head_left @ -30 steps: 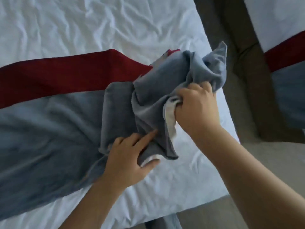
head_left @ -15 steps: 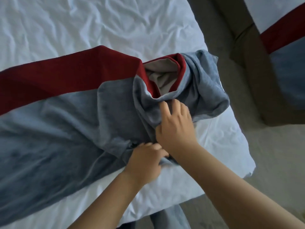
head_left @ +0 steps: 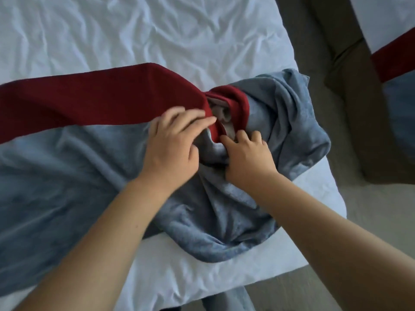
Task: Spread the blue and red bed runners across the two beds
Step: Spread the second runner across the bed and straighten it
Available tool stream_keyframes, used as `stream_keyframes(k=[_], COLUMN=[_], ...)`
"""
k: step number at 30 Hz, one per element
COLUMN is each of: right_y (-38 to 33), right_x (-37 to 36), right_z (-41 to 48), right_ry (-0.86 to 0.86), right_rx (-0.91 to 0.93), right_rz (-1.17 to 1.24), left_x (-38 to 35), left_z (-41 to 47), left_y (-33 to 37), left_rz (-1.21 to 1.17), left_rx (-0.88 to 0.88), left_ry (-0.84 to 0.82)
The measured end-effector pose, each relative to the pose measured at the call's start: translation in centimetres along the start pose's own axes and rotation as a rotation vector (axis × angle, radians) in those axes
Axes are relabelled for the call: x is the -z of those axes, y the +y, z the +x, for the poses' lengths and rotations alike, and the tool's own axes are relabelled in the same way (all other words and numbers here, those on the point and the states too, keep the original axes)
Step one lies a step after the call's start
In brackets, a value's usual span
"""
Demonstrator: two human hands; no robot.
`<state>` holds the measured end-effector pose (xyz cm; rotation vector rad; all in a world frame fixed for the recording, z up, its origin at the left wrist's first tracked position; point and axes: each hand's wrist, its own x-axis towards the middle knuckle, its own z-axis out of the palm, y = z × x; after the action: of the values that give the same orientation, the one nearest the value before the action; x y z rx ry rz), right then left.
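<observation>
White, creased sheet (head_left: 157, 30) covers the near bed (head_left: 314, 198), and beige floor (head_left: 370, 221) runs along its right side. The bed runner (head_left: 78, 176) lies crosswise on this bed, its long axis going left to right. Its red band (head_left: 101, 95) is on the far side and its wider blue part on the near side. The left stretch lies fairly flat. The right end (head_left: 292, 131) is bunched in a twisted heap near the bed's right edge, with a pale lining (head_left: 221, 113) showing inside a red fold.

The left hand (head_left: 173, 149) rests on the runner where red meets blue, its fingers (head_left: 193, 117) stretched out flat over the red fold and gripping nothing. Just beside it, the right hand (head_left: 247, 158) has its fingers (head_left: 244, 136) curled into the bunched cloth, grasping a fold of the runner.

At the upper right a second bed (head_left: 381, 19) stands apart across the floor, with a second runner (head_left: 399, 59) lying across it.
</observation>
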<state>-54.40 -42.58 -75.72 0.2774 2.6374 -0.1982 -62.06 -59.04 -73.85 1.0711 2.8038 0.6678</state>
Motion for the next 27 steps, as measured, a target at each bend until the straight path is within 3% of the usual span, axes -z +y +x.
stream_keyframes(k=[3, 7, 9, 12, 16, 21, 27], right_y=[0.3, 1.5, 1.6, 0.9, -0.7, -1.8, -1.3], right_x=[2.1, 4.3, 5.1, 5.1, 4.1, 1.1, 2.0], right_z=[0.1, 1.0, 1.6, 1.9, 1.5, 0.6, 1.3], right_ry=[-0.144, -0.372, -0.41, -0.233, -0.166, -0.008, 0.103], right_rx=[0.028, 0.065, 0.043, -0.017, 0.031, 0.014, -0.292], right_rz=[0.031, 0.014, 0.082, 0.119, -0.082, 0.093, 0.423], left_x=[-1.7, -3.1, -3.0, -2.5, -2.5, -2.3, -1.4], left_z=[3.5, 4.6, 3.4, 0.9, -1.5, -1.3, 0.6], left_y=[-1.0, -1.2, -1.6, -2.7, -3.3, -3.1, -3.7], left_rz=[0.107, 0.085, 0.19, 0.236, 0.158, 0.164, 0.076], left_rx=[-0.034, 0.198, 0.255, 0.281, 0.268, 0.324, 0.407], left_ry=[-0.101, -0.259, -0.328, -0.523, -0.442, -0.386, -0.451])
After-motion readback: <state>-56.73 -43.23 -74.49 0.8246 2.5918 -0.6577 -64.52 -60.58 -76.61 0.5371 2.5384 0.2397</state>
